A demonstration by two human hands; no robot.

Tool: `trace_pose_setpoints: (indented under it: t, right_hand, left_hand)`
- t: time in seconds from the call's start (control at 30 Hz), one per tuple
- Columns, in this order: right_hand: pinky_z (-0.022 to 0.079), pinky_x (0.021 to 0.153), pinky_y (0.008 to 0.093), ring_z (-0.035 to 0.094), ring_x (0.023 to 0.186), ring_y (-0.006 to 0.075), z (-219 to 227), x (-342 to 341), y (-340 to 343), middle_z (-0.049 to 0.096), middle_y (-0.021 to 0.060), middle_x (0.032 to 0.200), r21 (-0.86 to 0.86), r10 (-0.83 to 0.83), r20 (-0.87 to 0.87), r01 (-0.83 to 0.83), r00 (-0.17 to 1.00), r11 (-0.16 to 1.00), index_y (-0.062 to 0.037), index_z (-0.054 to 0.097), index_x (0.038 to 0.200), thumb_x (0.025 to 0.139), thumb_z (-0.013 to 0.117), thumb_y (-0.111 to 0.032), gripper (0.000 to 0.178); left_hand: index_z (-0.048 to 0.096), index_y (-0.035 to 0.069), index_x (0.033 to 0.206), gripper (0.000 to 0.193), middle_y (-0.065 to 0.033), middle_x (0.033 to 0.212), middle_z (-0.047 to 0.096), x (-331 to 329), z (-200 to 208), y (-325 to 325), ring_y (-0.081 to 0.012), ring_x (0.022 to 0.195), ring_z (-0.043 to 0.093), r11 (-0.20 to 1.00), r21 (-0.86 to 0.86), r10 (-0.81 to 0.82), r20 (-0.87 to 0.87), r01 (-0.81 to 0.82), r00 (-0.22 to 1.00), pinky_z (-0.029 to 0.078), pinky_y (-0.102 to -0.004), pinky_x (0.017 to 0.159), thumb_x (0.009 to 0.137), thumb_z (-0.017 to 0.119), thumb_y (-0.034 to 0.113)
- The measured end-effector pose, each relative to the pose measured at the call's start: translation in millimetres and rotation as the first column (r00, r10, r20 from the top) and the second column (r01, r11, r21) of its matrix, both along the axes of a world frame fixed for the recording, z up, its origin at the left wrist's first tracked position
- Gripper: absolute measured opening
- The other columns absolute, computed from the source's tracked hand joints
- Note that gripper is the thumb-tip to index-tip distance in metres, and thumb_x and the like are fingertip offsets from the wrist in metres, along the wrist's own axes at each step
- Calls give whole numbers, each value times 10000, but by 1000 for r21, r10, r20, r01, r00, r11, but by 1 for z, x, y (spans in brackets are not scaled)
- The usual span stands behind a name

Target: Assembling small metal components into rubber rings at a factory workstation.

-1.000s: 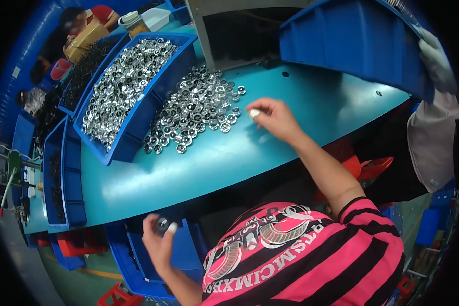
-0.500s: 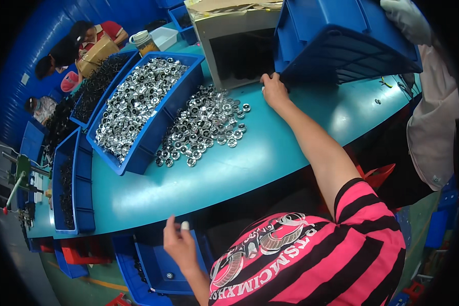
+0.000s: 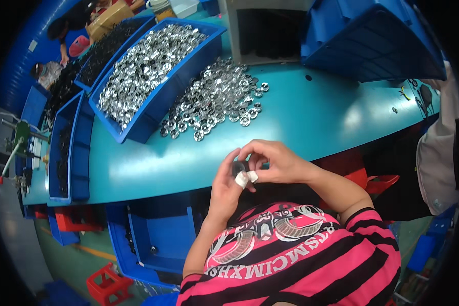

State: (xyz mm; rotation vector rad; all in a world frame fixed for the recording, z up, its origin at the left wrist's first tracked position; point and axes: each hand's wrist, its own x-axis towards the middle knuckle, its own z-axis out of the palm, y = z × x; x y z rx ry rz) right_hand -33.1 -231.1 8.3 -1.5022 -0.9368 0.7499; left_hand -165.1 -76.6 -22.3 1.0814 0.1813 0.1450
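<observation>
In front of my chest, over the table's near edge, my two hands meet around a small dark round piece point(image 3: 239, 167). My left hand point(image 3: 222, 192) grips it between fingers and thumb. From the other side, my right hand point(image 3: 280, 162) has its fingers and thumb on the same piece. White wrapping point(image 3: 241, 179) shows at the left thumb, with another white bit at the right thumb. The fingers partly cover the piece, so its exact kind is unclear. Beyond the hands, a heap of shiny silver-and-black round parts point(image 3: 217, 97) lies loose on the teal table point(image 3: 153, 171).
A blue bin point(image 3: 153, 120) full of the same shiny parts stands left of the heap. Bins of black parts point(image 3: 64, 153) are further left. A large blue crate point(image 3: 372, 46) is tilted at the back right beside a box with a dark opening point(image 3: 270, 35). Blue trays point(image 3: 163, 232) sit below the table.
My right hand has drawn back from beside the box to my chest, and my left hand has risen to meet it. The dark piece is now between them. The view has shifted.
</observation>
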Motion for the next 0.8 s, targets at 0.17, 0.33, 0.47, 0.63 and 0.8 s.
trace_pose_setpoints:
  t: [0.17,0.33,0.47,0.63,0.8]
  right_hand:
    - [579,797,327,670,1005,195,-17,49,1,624,86,1237,-11,-155,345,169,926,986,-91,653,1269,818,764,-44,467]
    - [545,896,382,642,1039,277,-38,101,6,617,114,1209,-118,-265,706,478,657,870,-94,647,1279,849,715,-58,437]
    - [518,952,420,622,1093,317,-52,112,10,640,116,1122,-180,-171,778,475,605,861,-89,683,1213,849,740,-79,368]
    - [546,852,405,661,934,279,-50,107,10,656,105,1052,-231,-227,709,524,668,820,-69,711,1140,847,742,-83,294]
    - [554,758,337,658,793,188,-29,82,2,657,86,1006,-189,-318,592,511,741,838,-45,716,1129,833,750,-88,301]
  left_hand:
    - [522,-18,1427,520,-49,1036,619,-16,-17,15,-115,836,607,990,97,111,-68,-104,991,524,-250,697,932,682,-11]
    - [536,-9,1419,580,-28,1038,615,-26,-15,13,-94,884,598,960,217,197,-82,-175,977,535,-246,746,872,711,-88]
    - [540,3,1414,591,-26,1043,614,-29,-18,13,-87,908,597,930,307,239,-81,-204,968,535,-234,765,861,722,-96]
    - [584,10,1314,505,-47,1047,637,-30,-11,12,-95,942,623,931,274,279,-116,-240,953,552,-237,766,848,764,-66]
    - [602,12,1246,447,-50,1059,640,-29,-10,14,-86,920,623,901,351,306,-99,-254,947,544,-228,759,843,793,-27]
